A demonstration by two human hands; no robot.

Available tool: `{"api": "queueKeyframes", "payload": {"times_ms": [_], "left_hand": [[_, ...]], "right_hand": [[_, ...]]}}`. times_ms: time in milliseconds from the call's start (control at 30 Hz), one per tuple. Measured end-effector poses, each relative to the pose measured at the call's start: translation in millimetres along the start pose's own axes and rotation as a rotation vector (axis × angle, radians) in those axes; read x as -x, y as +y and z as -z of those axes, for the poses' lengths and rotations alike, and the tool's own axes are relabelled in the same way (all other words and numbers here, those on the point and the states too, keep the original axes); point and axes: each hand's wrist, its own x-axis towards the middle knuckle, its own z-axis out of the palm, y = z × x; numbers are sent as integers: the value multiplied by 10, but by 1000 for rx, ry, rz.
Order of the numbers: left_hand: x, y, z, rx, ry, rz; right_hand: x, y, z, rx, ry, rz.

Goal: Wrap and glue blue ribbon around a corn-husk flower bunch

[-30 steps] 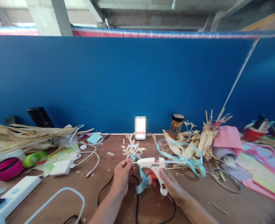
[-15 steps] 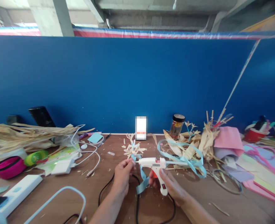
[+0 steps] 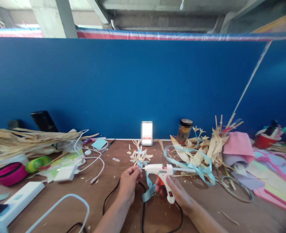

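In right grip [image 3: 179, 191]: white glue gun [image 3: 162, 173].

Smooth, plastic-looking glue gun [image 3: 166, 175], faintly shiny ribbon [image 3: 148, 195], rough papery husks [image 3: 216, 144], matt pink paper [image 3: 238, 147].

Near-right tabletop [image 3: 212, 200] open; black cord [image 3: 143, 215] obstructs below glue gun [image 3: 162, 172].

Camera, one, head-worn: directed forward and down from above; brown table [image 3: 213, 200] seen near at six o'clock, blue partition [image 3: 143, 81] faced beyond at twelve.
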Motion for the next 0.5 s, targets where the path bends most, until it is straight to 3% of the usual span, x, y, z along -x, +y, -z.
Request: {"api": "queueKeyframes", "payload": {"times_ms": [500], "left_hand": [[5, -4, -7, -14, 10, 14]], "right_hand": [[12, -17, -14, 10, 27, 13]]}}
